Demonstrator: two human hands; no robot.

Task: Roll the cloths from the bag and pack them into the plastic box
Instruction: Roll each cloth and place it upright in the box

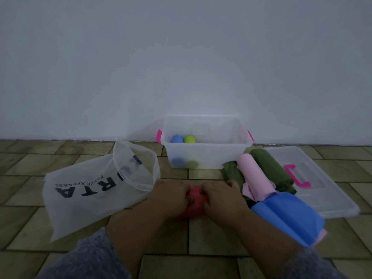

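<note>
Both the left hand [171, 195] and right hand [221, 200] press curled fingers onto the red rolled cloth [194, 200] on the tiled floor (the clear plastic box [207, 156] sits just beyond their fingertips).

Open tiled floor [203, 175] is lying between the hands and the plastic box [207, 156], giving a straight path forward. Box top is standing open, with a blue roll [177, 138] and a green roll [189, 139] filling its left end; right part is staying free. Bag [96, 190] is blocking the left side; piled cloths [261, 178] and the lid [322, 184] are crowding the right.
</note>
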